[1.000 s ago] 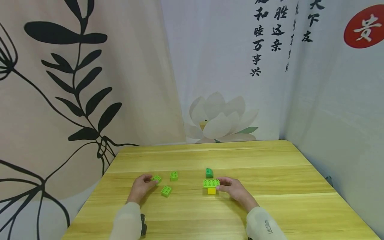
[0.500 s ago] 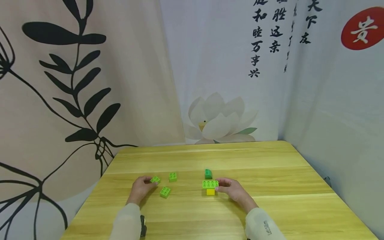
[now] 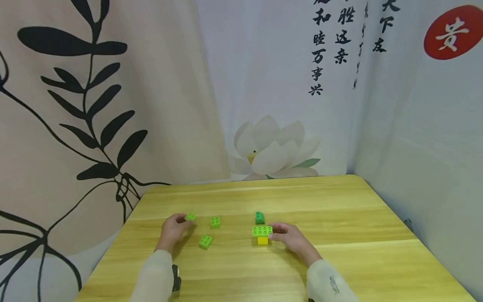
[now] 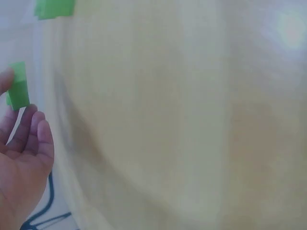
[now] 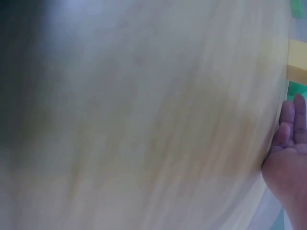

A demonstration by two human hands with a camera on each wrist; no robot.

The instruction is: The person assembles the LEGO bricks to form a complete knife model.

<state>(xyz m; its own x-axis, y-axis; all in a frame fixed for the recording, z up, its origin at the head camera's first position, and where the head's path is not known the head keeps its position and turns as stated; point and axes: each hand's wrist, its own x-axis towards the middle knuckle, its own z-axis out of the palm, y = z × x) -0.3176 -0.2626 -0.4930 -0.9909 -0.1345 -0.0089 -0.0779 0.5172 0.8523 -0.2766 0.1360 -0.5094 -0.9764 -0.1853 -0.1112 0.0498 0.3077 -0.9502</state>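
My left hand (image 3: pixel 174 231) pinches a small light green toy brick (image 3: pixel 190 217) between thumb and fingers. The left wrist view shows that same brick (image 4: pixel 19 86) held up off the wooden surface, seen from its side. At centre right, my right hand (image 3: pixel 296 240) holds the right end of a longer light green brick (image 3: pixel 262 230), which sits on top of a yellow brick (image 3: pixel 262 240). In the right wrist view the yellow brick (image 5: pixel 297 67) shows at the edge, past the fingers; the fingertip contact is out of sight there.
Two light green bricks lie loose near the left hand: one brick (image 3: pixel 215 222) farther back, another brick (image 3: pixel 205 241) closer. A dark green brick (image 3: pixel 259 217) stands just behind the stack. The wooden table (image 3: pixel 302 193) ends at a printed curtain (image 3: pixel 181 105).
My left hand has risen and shifted slightly away with its small green brick. The right hand and the stack stay in place. The head view has shifted a little.
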